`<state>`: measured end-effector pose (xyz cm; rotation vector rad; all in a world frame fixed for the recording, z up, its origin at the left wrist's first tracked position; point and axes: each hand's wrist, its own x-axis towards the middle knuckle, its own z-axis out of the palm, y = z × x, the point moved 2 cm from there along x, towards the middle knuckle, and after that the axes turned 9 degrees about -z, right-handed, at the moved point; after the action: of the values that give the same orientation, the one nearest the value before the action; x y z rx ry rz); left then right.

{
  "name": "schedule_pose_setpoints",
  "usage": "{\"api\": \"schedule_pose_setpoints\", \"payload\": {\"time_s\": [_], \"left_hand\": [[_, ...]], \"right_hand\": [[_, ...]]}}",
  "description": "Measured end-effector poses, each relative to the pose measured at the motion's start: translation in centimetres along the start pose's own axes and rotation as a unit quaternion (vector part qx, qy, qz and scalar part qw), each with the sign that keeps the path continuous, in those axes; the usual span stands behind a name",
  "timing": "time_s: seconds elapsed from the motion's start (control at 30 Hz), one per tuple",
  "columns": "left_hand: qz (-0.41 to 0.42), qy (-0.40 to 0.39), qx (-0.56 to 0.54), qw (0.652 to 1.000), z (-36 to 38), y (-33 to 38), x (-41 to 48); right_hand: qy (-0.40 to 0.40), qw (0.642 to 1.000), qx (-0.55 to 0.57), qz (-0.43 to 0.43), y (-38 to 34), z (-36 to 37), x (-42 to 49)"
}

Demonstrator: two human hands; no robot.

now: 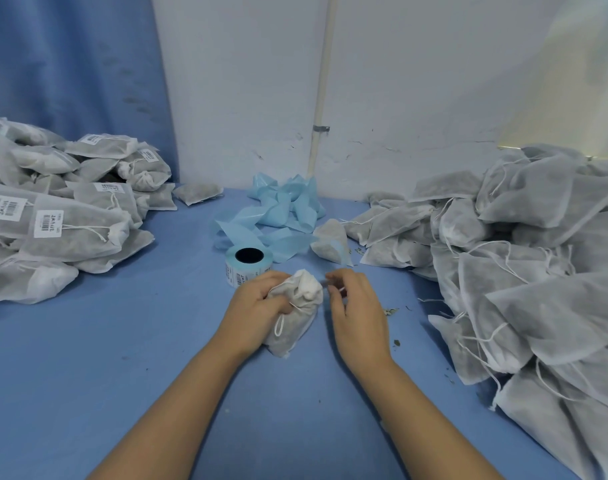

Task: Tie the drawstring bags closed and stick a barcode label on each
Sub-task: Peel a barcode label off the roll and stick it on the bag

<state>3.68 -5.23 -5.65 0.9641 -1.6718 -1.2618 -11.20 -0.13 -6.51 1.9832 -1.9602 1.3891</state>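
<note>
A small white drawstring bag (294, 315) filled with dark material lies on the blue table in front of me, its gathered mouth pointing away. My left hand (256, 304) grips the bag's neck from the left. My right hand (356, 306) pinches a white drawstring end just right of the bag's mouth. A loop of cord hangs down the bag's side. The roll of barcode labels (248, 265) stands just behind my left hand.
A heap of labelled, tied bags (63, 216) fills the left of the table. A larger heap of unlabelled bags (510, 271) covers the right. Crumpled light-blue backing strip (282, 211) lies behind the roll by the white wall. A blue curtain hangs at back left.
</note>
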Motion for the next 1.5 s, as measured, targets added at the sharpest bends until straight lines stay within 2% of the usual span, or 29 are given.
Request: {"api": "schedule_pose_setpoints", "payload": {"time_s": [0.1, 0.27, 0.43, 0.67, 0.9, 1.03, 1.5], "left_hand": [[-0.016, -0.005, -0.041, 0.999, -0.1, -0.2, 0.1], [-0.025, -0.024, -0.050, 0.998, 0.3, -0.3, 0.1], [-0.021, -0.029, -0.073, 0.997, 0.3, -0.2, 0.1], [-0.024, -0.041, -0.079, 0.996, 0.1, -0.3, 0.0], [-0.049, -0.065, -0.079, 0.994, 0.0, -0.4, 0.1], [-0.053, -0.063, -0.079, 0.994, 0.0, -0.3, 0.0], [-0.048, -0.049, -0.079, 0.995, 0.1, -0.1, 0.0]], "right_hand": [[-0.035, 0.996, 0.079, 0.014, -0.2, 0.1, -0.2], [-0.089, 0.985, 0.146, 0.006, -0.2, 0.5, -0.4], [-0.037, 0.988, 0.151, 0.004, -0.1, 0.3, -0.2], [0.007, 0.972, 0.229, 0.052, 0.4, 0.1, -0.1], [-0.018, 0.966, 0.251, 0.062, 0.6, 0.1, -0.1], [-0.020, 0.973, 0.221, 0.059, 0.6, 0.2, -0.1], [0.009, 0.963, 0.257, 0.084, 0.9, 0.2, 0.2]]}}
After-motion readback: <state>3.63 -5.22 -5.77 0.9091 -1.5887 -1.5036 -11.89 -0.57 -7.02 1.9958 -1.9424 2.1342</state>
